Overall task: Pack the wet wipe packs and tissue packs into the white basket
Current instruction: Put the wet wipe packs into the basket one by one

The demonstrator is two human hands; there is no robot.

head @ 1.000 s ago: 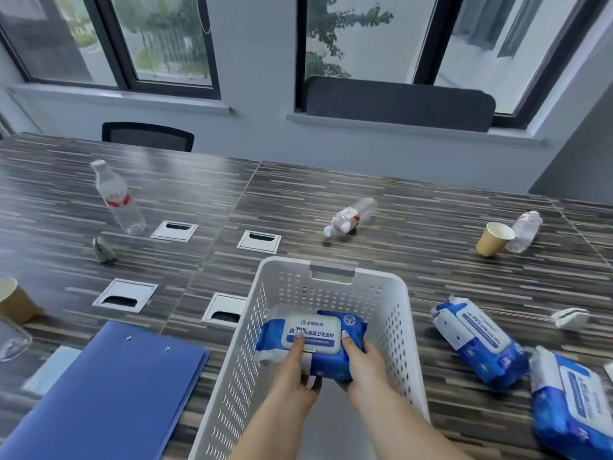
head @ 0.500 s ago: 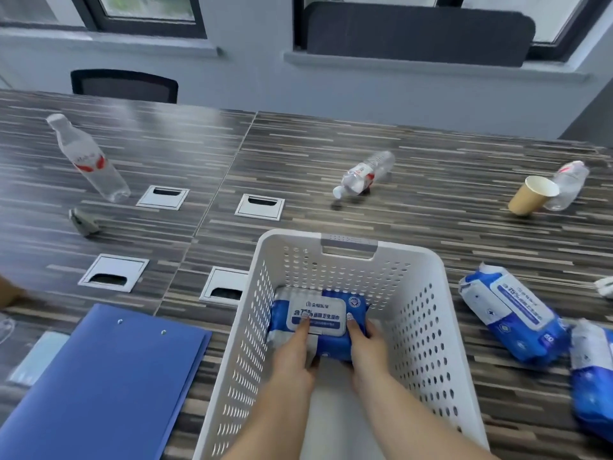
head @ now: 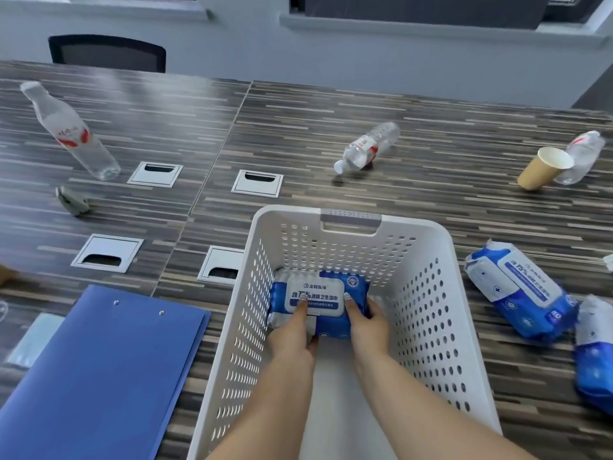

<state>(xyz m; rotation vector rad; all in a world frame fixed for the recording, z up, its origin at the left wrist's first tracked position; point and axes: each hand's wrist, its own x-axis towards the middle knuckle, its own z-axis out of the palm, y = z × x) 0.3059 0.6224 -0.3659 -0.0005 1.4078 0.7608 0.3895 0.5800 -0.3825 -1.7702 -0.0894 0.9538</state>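
A white perforated basket (head: 428, 313) stands on the striped table in front of me. Both hands reach into it. My left hand (head: 293, 336) and my right hand (head: 366, 325) grip a blue and white wet wipe pack (head: 326, 287), which lies label up against the basket's far wall, low in the basket. Two more blue wet wipe packs lie on the table to the right of the basket: one (head: 520, 293) close to its rim and another (head: 593, 353) cut off by the frame's right edge.
A blue folder (head: 96, 370) lies left of the basket. Plastic bottles (head: 71, 132) (head: 366, 147) (head: 580, 157), a tipped paper cup (head: 544, 169), a crumpled grey scrap (head: 73, 202) and several metal cable ports (head: 107, 252) are spread over the table. A black chair (head: 107, 53) stands beyond it.
Both hands have lowered the wet wipe pack from above the basket's rim down inside it, toward the far wall. The camera has tilted down and moved closer.
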